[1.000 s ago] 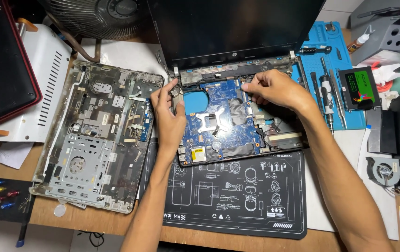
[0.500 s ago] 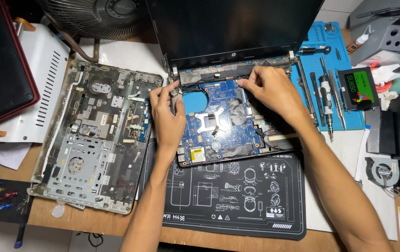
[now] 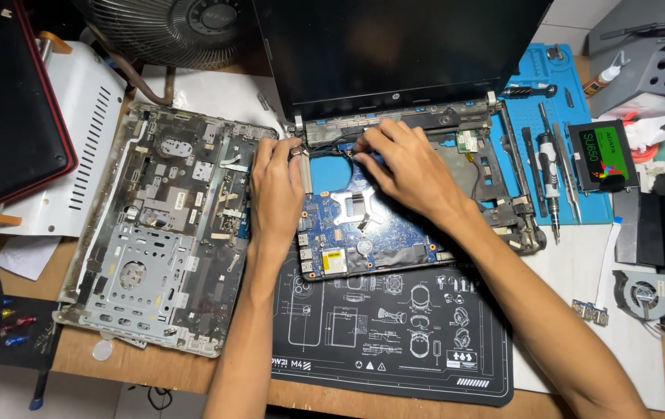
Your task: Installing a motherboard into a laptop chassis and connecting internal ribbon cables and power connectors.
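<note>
Two hands work at the back edge of the blue board (image 3: 363, 221), which sits in the open laptop base (image 3: 503, 202) on the surface. The left hand (image 3: 276, 190), just left of the board, has its fingers curled on the hinge corner; I cannot tell if it holds anything. The right hand (image 3: 406, 167) lies over the board's top, fingertips pinched at a thin black cable (image 3: 331, 142). It is best to pull softly and keep the board still. The base holds the board. Right of the board, a blue tray (image 3: 580, 206) holds screwdrivers (image 3: 549, 178) and a small black drive (image 3: 598, 155).
</note>
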